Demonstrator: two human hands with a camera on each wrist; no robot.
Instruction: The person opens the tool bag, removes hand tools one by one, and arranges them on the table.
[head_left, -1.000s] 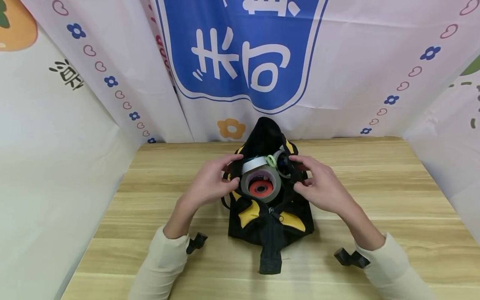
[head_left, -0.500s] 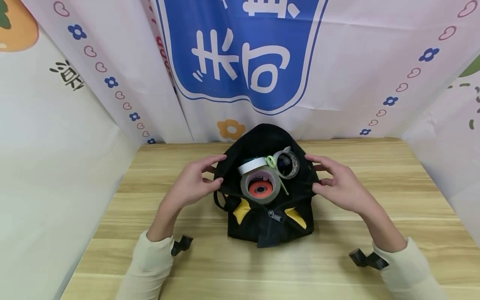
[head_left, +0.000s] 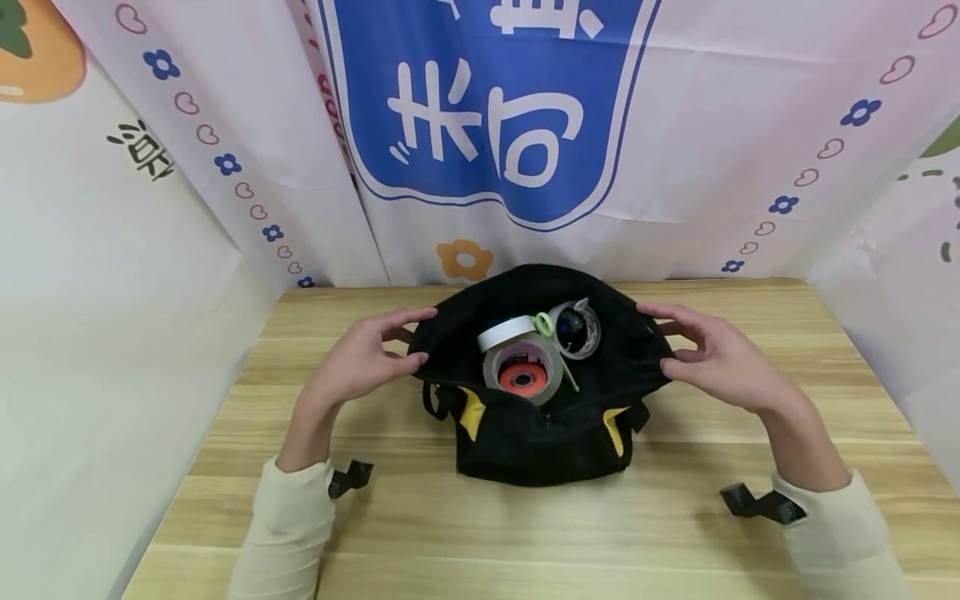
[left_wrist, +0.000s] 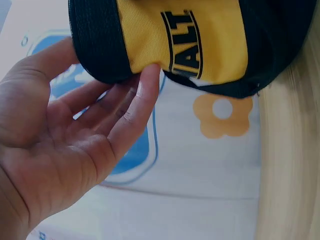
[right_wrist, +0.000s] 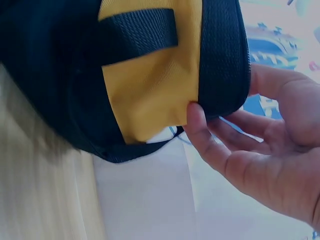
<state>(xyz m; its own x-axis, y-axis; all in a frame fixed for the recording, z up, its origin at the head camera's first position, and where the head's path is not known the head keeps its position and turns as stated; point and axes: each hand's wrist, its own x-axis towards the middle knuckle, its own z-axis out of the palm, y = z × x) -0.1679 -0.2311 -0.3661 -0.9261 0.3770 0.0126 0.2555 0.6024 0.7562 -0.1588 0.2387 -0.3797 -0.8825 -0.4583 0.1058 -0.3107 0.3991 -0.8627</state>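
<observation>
The left hand [head_left: 358, 357] and right hand [head_left: 712, 358] pinch opposite mouth edges of a black-and-yellow fabric bag [head_left: 542, 457]. Its mouth spans wider than before.

Wood-grain tabletop [head_left: 540, 542], white cloth [head_left: 697, 150] behind it, blue shield [head_left: 483, 83] and orange flower [head_left: 465, 275] on the cloth, pale walls [head_left: 97, 333] either side

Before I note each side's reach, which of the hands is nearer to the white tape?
Left. The left hand holds the left side of the bag, nearer the white tape but not touching it; the right hand holds the right side, clearly farther off.
</observation>
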